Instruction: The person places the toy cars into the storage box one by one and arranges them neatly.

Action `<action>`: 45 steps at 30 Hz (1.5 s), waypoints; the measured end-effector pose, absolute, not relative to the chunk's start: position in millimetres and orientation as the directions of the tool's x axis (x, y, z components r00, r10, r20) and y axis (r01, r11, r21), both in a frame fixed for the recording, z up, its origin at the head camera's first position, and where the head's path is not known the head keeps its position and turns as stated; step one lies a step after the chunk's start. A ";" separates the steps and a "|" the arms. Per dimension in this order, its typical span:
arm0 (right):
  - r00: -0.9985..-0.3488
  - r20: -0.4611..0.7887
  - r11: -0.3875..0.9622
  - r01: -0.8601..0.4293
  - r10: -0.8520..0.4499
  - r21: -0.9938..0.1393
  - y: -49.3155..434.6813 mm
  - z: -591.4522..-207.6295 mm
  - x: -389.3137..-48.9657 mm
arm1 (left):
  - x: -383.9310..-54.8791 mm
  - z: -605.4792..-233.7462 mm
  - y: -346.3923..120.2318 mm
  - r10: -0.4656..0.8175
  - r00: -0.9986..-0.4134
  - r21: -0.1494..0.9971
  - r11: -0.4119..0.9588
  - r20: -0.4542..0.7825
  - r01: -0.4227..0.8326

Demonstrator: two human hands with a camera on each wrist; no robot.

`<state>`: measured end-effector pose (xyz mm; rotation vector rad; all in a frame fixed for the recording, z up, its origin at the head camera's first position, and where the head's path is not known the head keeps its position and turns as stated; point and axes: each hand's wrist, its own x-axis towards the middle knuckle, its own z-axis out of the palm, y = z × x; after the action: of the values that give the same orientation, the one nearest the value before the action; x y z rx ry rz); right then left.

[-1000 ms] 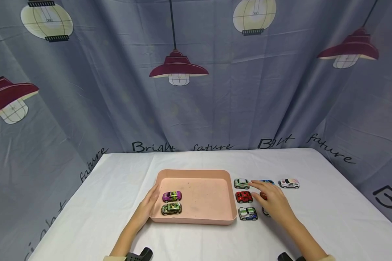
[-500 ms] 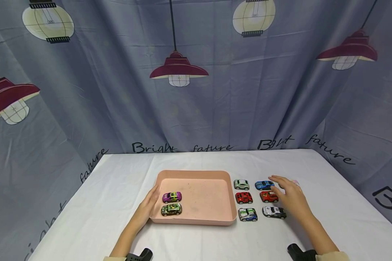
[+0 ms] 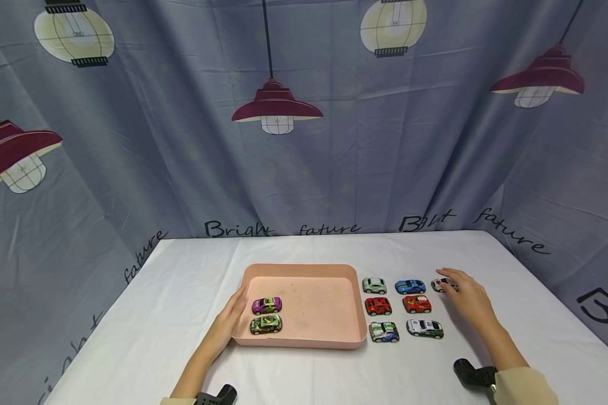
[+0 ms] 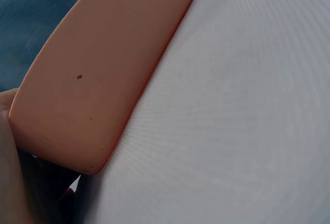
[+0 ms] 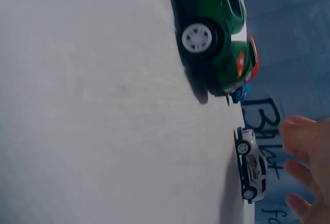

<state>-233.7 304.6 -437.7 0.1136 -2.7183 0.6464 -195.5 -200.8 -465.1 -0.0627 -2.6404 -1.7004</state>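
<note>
My left hand (image 3: 226, 318) rests along the left wall of a shallow pink tray (image 3: 319, 306), its fingers straight against the side. In the left wrist view the tray's outer wall (image 4: 98, 74) fills the upper left. Two toy cars stand in the tray: a purple one (image 3: 266, 305) and a green patterned one (image 3: 266, 324). My right hand (image 3: 471, 301) hovers with spread fingers over a white toy car (image 3: 438, 285), partly covering it. The right wrist view shows the fingertips (image 5: 299, 136) apart from this white car (image 5: 252, 167), which stands on its wheels.
Right of the tray stand several toy cars in rows: pale green (image 3: 374, 285), blue (image 3: 410, 287), two red (image 3: 378, 306), one white with blue and green (image 3: 384, 332), and one silver-black (image 3: 424, 328). A white cloth (image 3: 294, 377) covers the table; a grey-blue curtain (image 3: 304, 174) hangs behind.
My right hand has moved right, from over the middle cars to the white car at the far right, uncovering the blue, red and silver-black cars. My left hand stays at the tray.
</note>
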 end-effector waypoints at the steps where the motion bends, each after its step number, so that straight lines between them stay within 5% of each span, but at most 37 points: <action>1: -0.939 0.344 0.893 -0.155 -0.001 -0.422 306.3 -438.9 -235.0 | -195.6 -465.4 -200.8 0.033 -0.999 0.909 0.416 0.022 0.033; 16: -0.971 0.220 0.874 -0.185 -0.092 -0.449 319.2 -460.1 -251.3 | -196.5 -466.1 -200.7 0.029 -0.999 0.909 0.415 0.018 0.029; 27: -0.911 0.402 0.917 -0.232 -0.089 -0.323 318.3 -464.3 -251.0 | -197.0 -466.7 -200.1 0.028 -0.999 0.906 0.422 0.019 0.029; 45: -0.913 0.404 0.904 -0.216 -0.053 -0.370 305.6 -446.1 -245.8 | -196.2 -466.9 -200.9 0.032 -0.999 0.905 0.422 0.039 0.049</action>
<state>-245.8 305.6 -446.1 0.1974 -2.6774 0.5827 -196.2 -200.9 -466.9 -0.0754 -2.6359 -1.6781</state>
